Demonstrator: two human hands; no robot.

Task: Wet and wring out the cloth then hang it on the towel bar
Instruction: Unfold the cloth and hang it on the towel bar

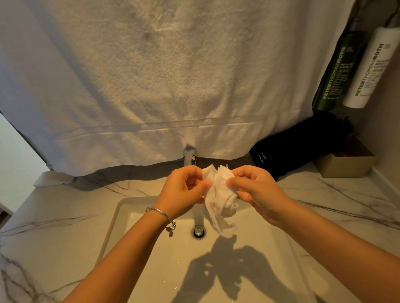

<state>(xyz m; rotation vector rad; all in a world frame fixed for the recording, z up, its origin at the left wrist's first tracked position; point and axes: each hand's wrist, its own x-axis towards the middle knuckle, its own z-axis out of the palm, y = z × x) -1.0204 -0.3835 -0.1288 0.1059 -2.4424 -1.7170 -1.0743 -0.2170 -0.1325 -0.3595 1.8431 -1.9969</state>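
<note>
Currently both hands over sink point(138, 229), above drain point(198, 232). Left hand point(181, 192) and right hand point(256, 190) fingers pinched closed on crumpled white cloth point(218, 197), one each side; cloth's lower end hangs loose. Large white towel point(141, 72) hangs behind, faucet point(190, 155) at its hem. Two bottles point(354, 69) on right wall above marble counter point(47, 245).

Dim warm light, hard shadows in sink point(132, 217), edges warped
</note>
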